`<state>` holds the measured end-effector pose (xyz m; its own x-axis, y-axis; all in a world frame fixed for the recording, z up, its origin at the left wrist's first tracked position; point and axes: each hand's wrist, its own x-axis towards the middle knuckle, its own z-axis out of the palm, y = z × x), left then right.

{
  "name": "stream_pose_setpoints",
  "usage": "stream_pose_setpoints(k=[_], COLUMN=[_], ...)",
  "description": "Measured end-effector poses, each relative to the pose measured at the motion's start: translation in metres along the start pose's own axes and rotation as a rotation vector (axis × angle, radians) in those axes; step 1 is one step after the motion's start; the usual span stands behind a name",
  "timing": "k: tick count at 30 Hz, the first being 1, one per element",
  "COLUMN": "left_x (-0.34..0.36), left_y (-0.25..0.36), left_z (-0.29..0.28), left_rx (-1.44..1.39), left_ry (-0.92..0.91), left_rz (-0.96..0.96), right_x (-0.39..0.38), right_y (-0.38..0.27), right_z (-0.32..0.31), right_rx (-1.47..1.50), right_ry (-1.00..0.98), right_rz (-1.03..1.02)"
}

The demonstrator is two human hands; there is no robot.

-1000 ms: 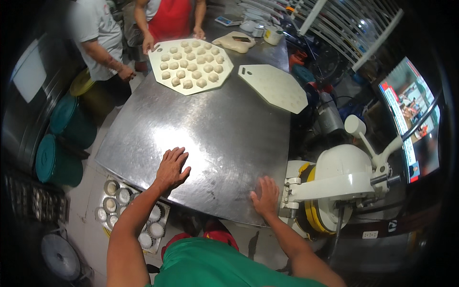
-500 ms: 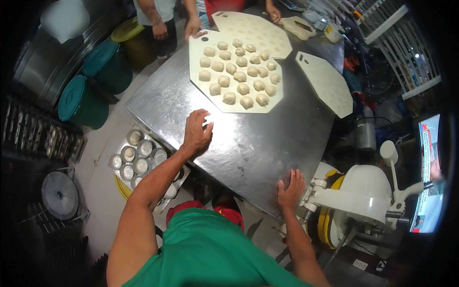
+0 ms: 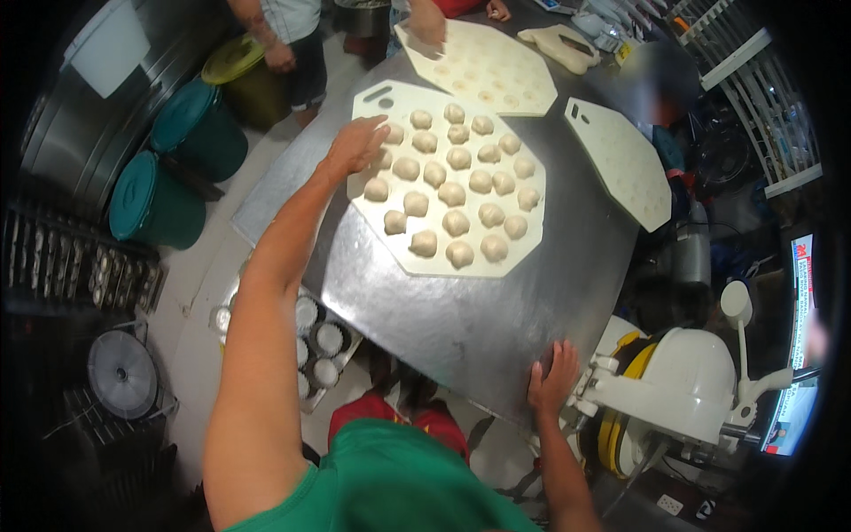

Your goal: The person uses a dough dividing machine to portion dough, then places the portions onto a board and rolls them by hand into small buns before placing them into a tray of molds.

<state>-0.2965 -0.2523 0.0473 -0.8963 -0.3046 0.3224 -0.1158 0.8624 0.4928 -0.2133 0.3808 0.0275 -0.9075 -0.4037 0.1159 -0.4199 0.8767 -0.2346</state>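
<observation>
My left hand reaches over the left edge of a cream eight-sided board, its fingers stretched out beside a dough ball. Several pale round dough balls are spread across that board, which lies on a steel table. Whether my fingertips touch the dough or only the board is unclear. Down at the table's near right edge, my right hand rests flat with its fingers spread, holding nothing.
Another dimpled board lies behind, under a co-worker's hand; a third lies at the right. A white machine stands beside my right hand. Metal tins sit low at the left, and lidded bins stand farther left.
The board of dough balls has come nearer to me, and the co-worker's hand has left its corner. My left hand has moved forward onto its left edge. My right hand stays on the table.
</observation>
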Motion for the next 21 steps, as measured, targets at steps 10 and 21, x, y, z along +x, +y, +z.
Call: stream_pose_setpoints(k=[10, 21], left_x=[0.066, -0.146], left_y=[-0.080, 0.028], left_z=[0.046, -0.071], left_rx=[0.477, 0.183], left_ry=[0.038, -0.067], left_rz=[0.377, 0.106], right_x=[0.004, -0.016], right_y=[0.020, 0.033], right_z=[-0.010, -0.021], right_rx=[0.021, 0.246], right_ry=[-0.096, 0.155], right_rz=[0.021, 0.084])
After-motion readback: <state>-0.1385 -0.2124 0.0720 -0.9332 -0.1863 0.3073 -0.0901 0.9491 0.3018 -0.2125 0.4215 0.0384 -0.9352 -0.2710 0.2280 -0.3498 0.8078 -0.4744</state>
